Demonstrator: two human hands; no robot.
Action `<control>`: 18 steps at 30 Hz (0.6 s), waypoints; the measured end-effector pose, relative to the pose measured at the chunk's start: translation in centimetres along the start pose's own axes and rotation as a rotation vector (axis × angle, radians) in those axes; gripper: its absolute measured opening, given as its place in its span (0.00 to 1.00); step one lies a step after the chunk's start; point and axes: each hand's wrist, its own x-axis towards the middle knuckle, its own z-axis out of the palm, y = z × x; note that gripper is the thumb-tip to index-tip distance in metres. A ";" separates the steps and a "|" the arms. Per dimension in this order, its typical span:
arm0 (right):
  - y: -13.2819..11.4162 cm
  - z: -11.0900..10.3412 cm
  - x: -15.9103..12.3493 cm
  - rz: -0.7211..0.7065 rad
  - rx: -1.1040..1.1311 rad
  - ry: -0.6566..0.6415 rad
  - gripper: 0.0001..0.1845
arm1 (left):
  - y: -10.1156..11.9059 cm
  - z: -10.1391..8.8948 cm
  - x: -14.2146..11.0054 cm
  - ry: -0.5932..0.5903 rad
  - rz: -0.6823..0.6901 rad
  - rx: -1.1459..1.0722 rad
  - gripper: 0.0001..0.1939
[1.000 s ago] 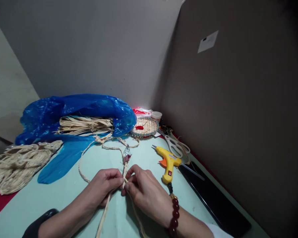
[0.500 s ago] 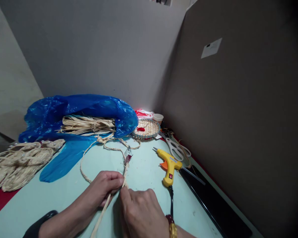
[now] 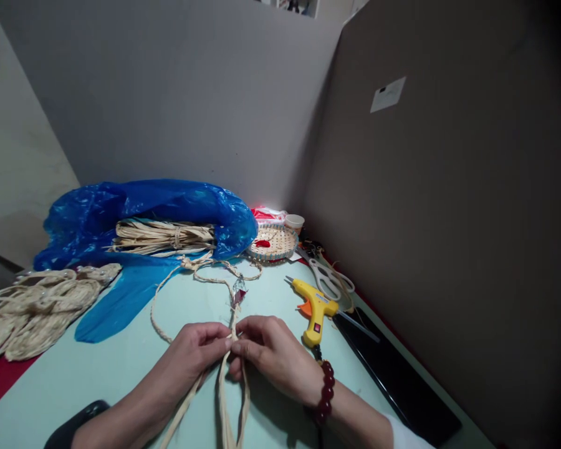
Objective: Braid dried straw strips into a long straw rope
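Observation:
A pale straw-coloured braid (image 3: 234, 317) runs toward me from a clip with a dark red piece (image 3: 239, 295) on the table. My left hand (image 3: 199, 349) pinches the braid from the left, thumb and forefinger closed on it. From the right, my right hand (image 3: 268, 352) grips the same spot, its thumb and fingertips almost touching the left ones. Below the fingers, loose fibre strands (image 3: 224, 399) spread out toward the near edge. One strand slants away under my left hand. A finished length of thin braided cord (image 3: 153, 312) loops on the table behind my left hand.
At the back lies a blue plastic bag (image 3: 191, 199) with a fibre bundle (image 3: 168, 237). Woven straw sandals (image 3: 51, 305) are on the left. To the right are a yellow glue gun (image 3: 314, 308), scissors (image 3: 327, 277), a black flat object (image 3: 397, 380) and a woven basket (image 3: 280, 242).
My right hand has turned and moved up to the braid, fingers now pinching beside my left. The loose strands hang into view between the hands. My left hand has stayed nearly in place.

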 end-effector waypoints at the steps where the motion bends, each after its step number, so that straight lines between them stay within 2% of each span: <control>1: 0.1 0.1 0.1 0.027 0.016 -0.025 0.09 | -0.1 -0.1 0.1 0.002 0.021 0.060 0.13; 3: 0.1 0.3 0.1 0.044 -0.091 0.006 0.09 | -0.2 -0.2 0.1 0.039 0.045 0.181 0.14; 7: -0.4 0.3 -0.2 -0.058 -0.312 0.104 0.12 | -0.3 -0.4 -0.1 0.112 0.097 0.369 0.13; 11: -0.2 0.4 0.0 -0.068 -0.238 0.132 0.16 | -0.2 0.0 -0.5 0.179 0.124 0.539 0.14; 18: 0.4 1.2 0.4 0.021 -0.048 0.247 0.15 | 0.5 0.2 -1.2 0.230 0.189 0.758 0.16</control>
